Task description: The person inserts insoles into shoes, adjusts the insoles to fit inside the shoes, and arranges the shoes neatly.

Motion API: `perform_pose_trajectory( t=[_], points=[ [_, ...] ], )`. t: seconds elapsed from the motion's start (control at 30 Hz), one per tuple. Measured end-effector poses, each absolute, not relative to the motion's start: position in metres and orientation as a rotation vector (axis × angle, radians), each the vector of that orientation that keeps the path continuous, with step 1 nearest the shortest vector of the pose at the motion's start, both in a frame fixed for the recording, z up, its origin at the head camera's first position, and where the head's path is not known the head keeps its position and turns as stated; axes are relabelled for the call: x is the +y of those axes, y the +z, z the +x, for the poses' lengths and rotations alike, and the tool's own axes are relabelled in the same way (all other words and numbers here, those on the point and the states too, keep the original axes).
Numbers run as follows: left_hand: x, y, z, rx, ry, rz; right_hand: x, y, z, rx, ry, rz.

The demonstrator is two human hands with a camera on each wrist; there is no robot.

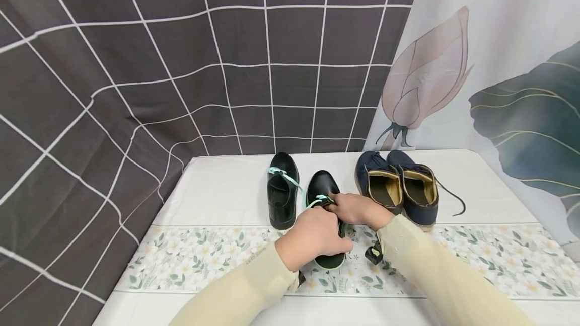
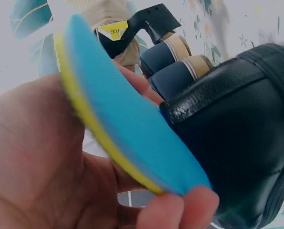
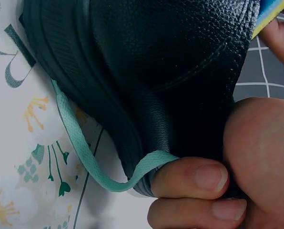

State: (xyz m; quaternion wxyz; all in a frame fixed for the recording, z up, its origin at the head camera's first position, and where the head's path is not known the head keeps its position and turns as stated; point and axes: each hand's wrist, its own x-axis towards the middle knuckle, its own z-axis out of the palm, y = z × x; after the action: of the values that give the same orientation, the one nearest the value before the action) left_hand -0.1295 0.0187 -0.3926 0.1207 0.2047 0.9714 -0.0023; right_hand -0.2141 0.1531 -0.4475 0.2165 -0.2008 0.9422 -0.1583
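A black leather shoe (image 1: 322,183) with mint-green laces points away on the cloth-covered surface. My left hand (image 1: 314,238) grips a curved insole (image 2: 127,119), blue on one face with a yellow edge along the other. One end of the insole overlaps the shoe's heel and opening in the left wrist view; its far part is hidden. The right hand (image 1: 355,209) holds the shoe at its opening near the laces, two fingers bent against the side. A mint lace (image 3: 85,148) loops out from under those fingers. The shoe's inside is mostly covered by both hands.
The other black shoe (image 1: 282,210) stands to the left, its mint lace (image 1: 290,179) trailing right. Close on the right are two navy shoes (image 1: 419,208) with tan linings, one dark lace (image 1: 453,195) lying loose. A dark gridded curtain (image 1: 235,89) hangs behind.
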Motion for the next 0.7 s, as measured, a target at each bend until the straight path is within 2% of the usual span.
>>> perform_pose_trajectory(
  t=[0.4,0.7],
  points=[
    [0.017,-0.387,-0.139,2.866,0.043,0.796,0.155,-0.447,-0.214,2.633,-0.338,-0.606],
    [0.017,-0.402,-0.16,2.856,0.153,0.707,0.155,-0.448,-0.213,2.655,-0.347,-0.668]
  ],
)
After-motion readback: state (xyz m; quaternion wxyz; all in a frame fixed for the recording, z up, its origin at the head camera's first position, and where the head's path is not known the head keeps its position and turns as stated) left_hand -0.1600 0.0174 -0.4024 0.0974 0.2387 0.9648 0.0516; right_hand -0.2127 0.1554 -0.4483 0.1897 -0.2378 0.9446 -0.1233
